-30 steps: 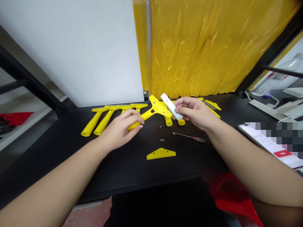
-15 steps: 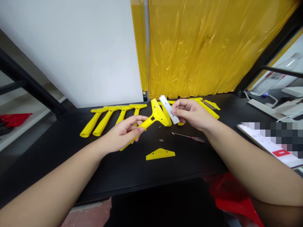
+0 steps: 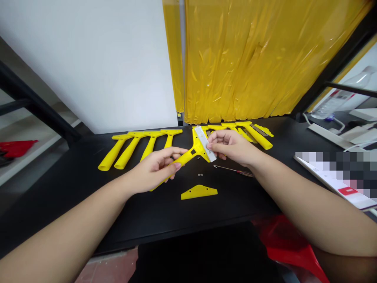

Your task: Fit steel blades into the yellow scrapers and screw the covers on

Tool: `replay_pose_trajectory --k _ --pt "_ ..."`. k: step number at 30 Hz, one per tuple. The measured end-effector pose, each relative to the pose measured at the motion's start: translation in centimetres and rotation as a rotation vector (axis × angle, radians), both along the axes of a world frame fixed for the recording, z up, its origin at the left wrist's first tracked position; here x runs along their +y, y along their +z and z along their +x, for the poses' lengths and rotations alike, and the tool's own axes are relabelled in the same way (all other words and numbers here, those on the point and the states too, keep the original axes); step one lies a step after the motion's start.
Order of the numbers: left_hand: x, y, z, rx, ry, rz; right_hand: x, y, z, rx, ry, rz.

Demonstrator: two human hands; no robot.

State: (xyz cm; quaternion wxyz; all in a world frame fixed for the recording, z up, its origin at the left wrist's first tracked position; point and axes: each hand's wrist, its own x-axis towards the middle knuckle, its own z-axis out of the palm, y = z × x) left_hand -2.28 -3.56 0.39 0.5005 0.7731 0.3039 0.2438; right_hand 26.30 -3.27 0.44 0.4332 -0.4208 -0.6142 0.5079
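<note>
My left hand (image 3: 160, 167) is wrapped round the handle of a yellow plastic scraper (image 3: 186, 156), whose wide head tilts up to the right. A flat silver scraper blade (image 3: 205, 144) is pinched in my right hand (image 3: 228, 145), laid along the edge of that head. Below them on the black table lie two small metal nuts (image 3: 200, 175) and a tiny dark screw (image 3: 198, 158). Closer to me is a yellow cover plate (image 3: 199, 192) with two holes. A screwdriver (image 3: 232, 170) with a reddish clear handle rests under my right wrist.
Several yellow scrapers (image 3: 126, 155) line the back left of the table (image 3: 141, 220); more yellow scrapers (image 3: 260, 137) and plates lie at the back right. A tablet-like screen (image 3: 335, 181) and a plastic bottle (image 3: 338, 96) are at right. Yellow film (image 3: 250, 59) hangs behind.
My right hand has brought the blade left and slightly down onto the scraper's head. My left hand has shifted the scraper a little to the right and down.
</note>
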Motion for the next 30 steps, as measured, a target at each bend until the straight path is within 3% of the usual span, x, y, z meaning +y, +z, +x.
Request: replay_pose_trajectory --k 16,30 --pt "-0.6 0.0 0.5 -0.01 -0.002 -0.174 0.0 0.0 -0.2 0.005 0.088 -0.073" --pt "-1.6 0.2 0.7 0.126 -0.04 0.032 -1.0 0.3 -1.2 -0.055 0.084 -0.133"
